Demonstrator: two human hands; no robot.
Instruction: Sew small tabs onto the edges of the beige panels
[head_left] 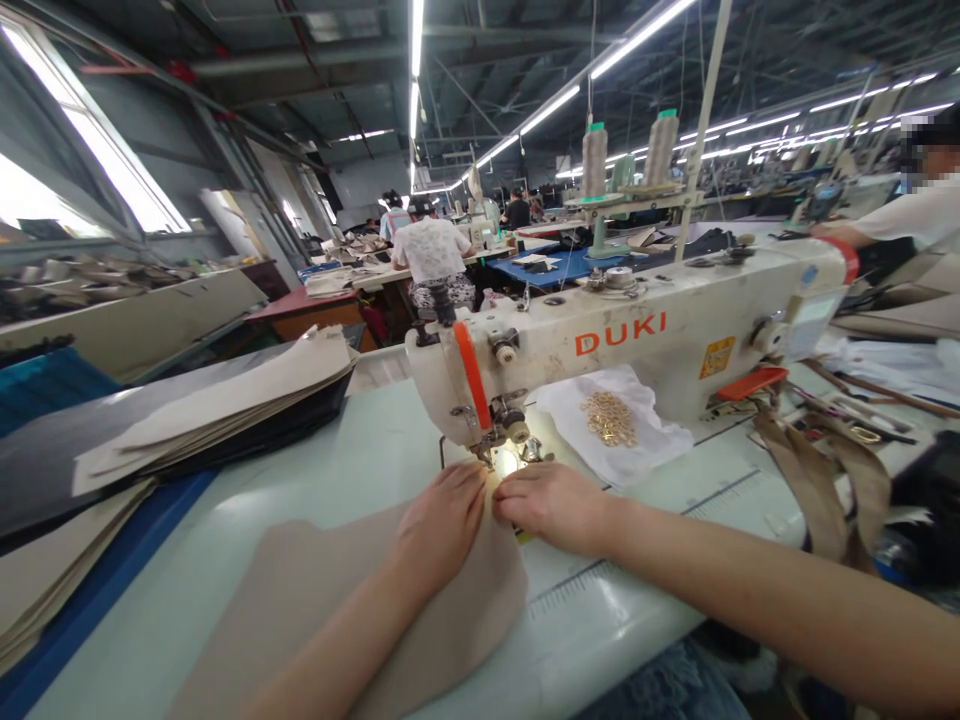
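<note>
A beige fabric panel (315, 590) lies flat on the pale sewing table (360, 450), its far end under the needle of a white DUKI sewing machine (645, 335). My left hand (441, 520) rests palm down on the panel, fingers stretched toward the presser foot (495, 455). My right hand (551, 502) lies beside it on the panel's right edge, fingers curled, their tips pressing the fabric right at the lit needle spot. The two hands nearly touch at their fingertips.
A stack of beige and dark cut panels (210, 420) sits at the left. A white cloth with small gold metal rings (609, 418) lies behind the needle. Tan straps (817, 480) hang at the right. Thread cones (592, 160) stand on top. Other workers (431, 250) sit further back and at right.
</note>
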